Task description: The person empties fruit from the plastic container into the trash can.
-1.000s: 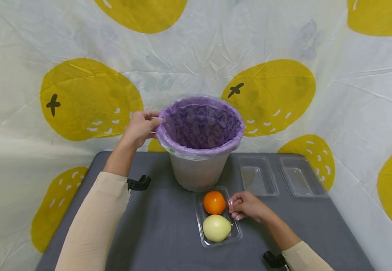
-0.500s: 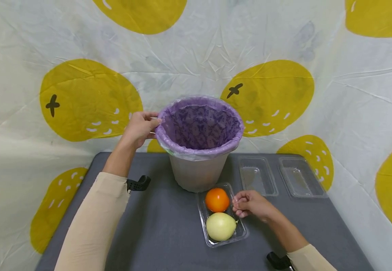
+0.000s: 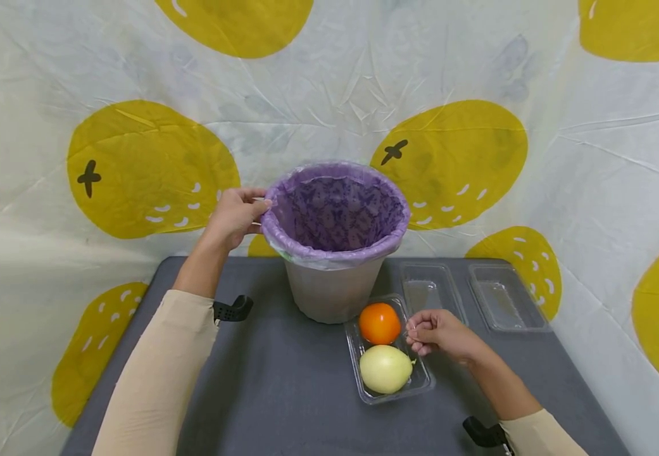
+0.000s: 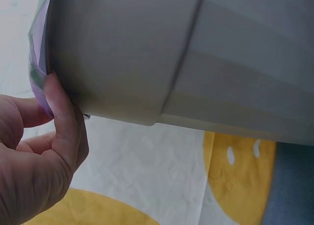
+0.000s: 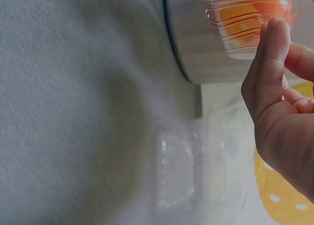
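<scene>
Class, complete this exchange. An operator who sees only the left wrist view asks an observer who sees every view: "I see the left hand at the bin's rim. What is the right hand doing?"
Observer: The right hand pinches the edge of a clear tray.
Operator: What is in that tray?
Observer: It holds a round orange item and a round pale item.
Operator: Are there other trays about?
Observer: Yes, two other trays rest on the table, to the right of the bin in the head view.
</scene>
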`<action>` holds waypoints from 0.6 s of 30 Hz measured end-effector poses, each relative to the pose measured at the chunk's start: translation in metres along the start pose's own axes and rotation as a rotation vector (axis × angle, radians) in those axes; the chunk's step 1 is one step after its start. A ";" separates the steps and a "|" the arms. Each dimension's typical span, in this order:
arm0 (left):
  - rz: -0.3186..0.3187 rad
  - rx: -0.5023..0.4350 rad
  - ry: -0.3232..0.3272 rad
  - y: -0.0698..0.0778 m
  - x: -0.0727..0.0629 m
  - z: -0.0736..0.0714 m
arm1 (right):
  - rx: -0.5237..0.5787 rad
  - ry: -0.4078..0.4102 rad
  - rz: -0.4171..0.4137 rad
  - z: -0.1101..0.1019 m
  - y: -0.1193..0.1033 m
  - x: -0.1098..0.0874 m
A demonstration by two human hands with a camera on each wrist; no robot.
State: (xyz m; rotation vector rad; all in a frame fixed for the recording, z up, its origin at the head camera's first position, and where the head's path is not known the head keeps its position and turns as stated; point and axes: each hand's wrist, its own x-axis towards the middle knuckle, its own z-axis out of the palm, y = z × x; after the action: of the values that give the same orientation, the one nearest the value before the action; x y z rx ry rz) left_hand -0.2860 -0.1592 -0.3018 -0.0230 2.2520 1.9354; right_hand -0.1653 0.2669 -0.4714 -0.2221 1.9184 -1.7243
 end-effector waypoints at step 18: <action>-0.009 0.033 0.017 0.000 0.002 0.001 | 0.009 -0.035 -0.078 -0.047 -0.027 -0.029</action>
State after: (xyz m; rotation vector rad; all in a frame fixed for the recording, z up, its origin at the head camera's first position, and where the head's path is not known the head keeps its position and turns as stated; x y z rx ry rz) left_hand -0.2873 -0.1579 -0.3023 -0.0455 2.2899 1.9007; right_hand -0.1705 0.3168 -0.4359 -0.3254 1.8997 -1.7670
